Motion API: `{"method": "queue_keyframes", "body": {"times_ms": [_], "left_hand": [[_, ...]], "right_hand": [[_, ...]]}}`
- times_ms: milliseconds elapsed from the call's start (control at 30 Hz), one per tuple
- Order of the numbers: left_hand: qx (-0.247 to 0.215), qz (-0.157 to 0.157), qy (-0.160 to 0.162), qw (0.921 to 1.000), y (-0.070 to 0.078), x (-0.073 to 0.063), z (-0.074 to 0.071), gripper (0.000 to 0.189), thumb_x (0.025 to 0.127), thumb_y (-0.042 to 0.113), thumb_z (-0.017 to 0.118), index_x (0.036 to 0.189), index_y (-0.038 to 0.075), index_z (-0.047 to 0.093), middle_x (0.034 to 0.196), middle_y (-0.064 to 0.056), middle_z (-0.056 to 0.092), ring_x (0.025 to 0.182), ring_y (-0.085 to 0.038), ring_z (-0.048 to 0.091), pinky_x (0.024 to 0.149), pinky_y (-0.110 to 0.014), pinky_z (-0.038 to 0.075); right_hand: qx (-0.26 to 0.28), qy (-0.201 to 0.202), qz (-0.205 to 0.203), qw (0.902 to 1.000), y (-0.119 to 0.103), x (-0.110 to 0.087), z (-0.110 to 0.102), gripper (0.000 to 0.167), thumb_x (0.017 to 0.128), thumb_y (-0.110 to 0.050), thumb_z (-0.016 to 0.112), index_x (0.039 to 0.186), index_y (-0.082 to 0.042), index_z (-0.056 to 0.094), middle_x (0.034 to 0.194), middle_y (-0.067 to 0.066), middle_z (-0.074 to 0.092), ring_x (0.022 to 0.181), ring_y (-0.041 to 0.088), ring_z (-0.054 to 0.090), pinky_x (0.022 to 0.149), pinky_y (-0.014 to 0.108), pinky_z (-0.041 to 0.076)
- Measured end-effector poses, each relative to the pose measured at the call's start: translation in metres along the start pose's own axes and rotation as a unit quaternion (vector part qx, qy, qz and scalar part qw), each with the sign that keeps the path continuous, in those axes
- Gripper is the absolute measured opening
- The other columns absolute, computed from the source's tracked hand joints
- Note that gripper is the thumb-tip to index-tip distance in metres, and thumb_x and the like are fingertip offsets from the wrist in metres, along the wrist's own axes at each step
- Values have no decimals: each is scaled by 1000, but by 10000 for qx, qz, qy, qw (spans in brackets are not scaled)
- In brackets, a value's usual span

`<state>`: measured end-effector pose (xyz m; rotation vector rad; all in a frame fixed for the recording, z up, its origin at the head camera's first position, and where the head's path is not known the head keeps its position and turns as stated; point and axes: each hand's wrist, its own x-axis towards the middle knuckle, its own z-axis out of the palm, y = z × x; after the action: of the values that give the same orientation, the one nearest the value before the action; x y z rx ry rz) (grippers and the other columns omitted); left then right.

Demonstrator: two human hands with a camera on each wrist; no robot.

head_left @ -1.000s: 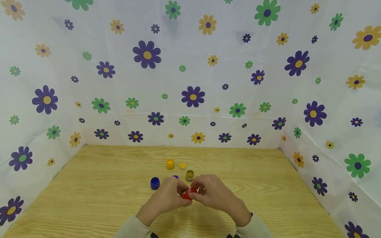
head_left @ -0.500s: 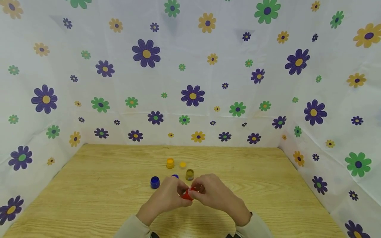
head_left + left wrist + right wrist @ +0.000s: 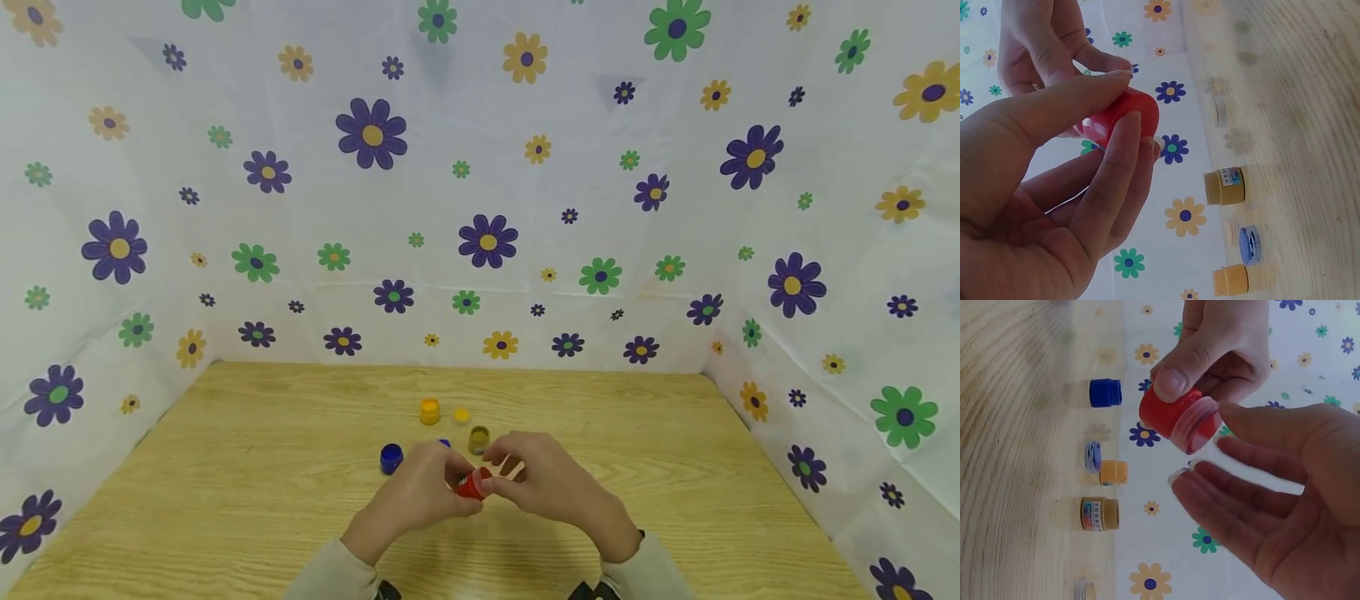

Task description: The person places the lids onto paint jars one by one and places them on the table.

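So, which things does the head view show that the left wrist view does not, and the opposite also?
Only head view: the sleeves and the blue paint jar.

Only left wrist view: a clear ridged piece, apparently a lid.

Both: the left hand holding the red paint jar, the right hand, the ochre paint jar, the yellow paint jar and the blue lid, which is partly hidden in the head view.

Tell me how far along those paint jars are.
Done: the blue paint jar, yellow paint jar and ochre paint jar already look uncapped. In hand: the left hand grips the red paint jar, with the right hand at its clear lid. Remaining: that lid looks still on, so removing it is probably next.
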<state>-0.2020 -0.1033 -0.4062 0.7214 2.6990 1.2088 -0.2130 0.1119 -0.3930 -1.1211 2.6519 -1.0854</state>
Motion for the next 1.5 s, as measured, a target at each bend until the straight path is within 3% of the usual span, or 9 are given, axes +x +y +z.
{"method": "queue_keyframes", "body": {"times_ms": [133, 333, 833, 1167, 1333, 1500], "left_hand": [[-32, -27, 17, 10000, -2, 1, -2, 23, 77, 16, 90, 95, 7, 80, 85, 0, 76, 75, -10, 68, 64, -22, 56], [-119, -22, -15, 9999, -2, 1, -3, 23, 77, 16, 91, 95, 7, 80, 89, -3, 78, 75, -11, 71, 64, -22, 57], [-48, -112, 67, 9999, 1, -1, 1, 22, 74, 15, 92, 91, 6, 80, 84, -3, 78, 70, -8, 68, 61, -21, 56], [39, -46, 169, 9998, 0, 0, 5, 18, 74, 14, 91, 87, 8, 81, 74, 3, 74, 63, -5, 62, 56, -20, 51], [122, 20, 159, 9998, -1, 2, 5, 13, 76, 15, 90, 84, 13, 81, 68, 8, 71, 58, -3, 55, 54, -20, 46], [36, 20, 107, 9999, -1, 3, 5, 13, 76, 15, 90, 85, 12, 81, 70, 7, 73, 59, -3, 57, 54, -21, 48]], "right_hand": [[304, -117, -295, 9990, 3, 1, 0, 23, 91, -7, 78, 113, -9, 71, 113, 6, 70, 103, 21, 70, 83, 22, 60], [567, -124, -631, 9963, 5, 2, 2, 24, 88, 0, 78, 110, -10, 73, 109, 5, 71, 103, 16, 68, 85, 21, 59], [559, -146, -597, 9965, 7, 3, 5, 21, 92, -4, 76, 113, -7, 76, 110, 9, 74, 98, 16, 72, 77, 16, 59], [248, 76, -122, 9996, 4, 3, 7, 15, 92, -12, 78, 107, -8, 79, 96, 5, 75, 82, 4, 69, 71, 14, 56], [-63, 242, -29, 9997, 3, 4, 9, 12, 95, -21, 76, 96, -10, 79, 78, 0, 72, 64, -3, 57, 60, 15, 51], [-183, 324, 59, 9993, 3, 5, 9, 18, 96, -27, 75, 91, -10, 78, 65, -3, 66, 53, -1, 48, 51, 16, 43]]}}
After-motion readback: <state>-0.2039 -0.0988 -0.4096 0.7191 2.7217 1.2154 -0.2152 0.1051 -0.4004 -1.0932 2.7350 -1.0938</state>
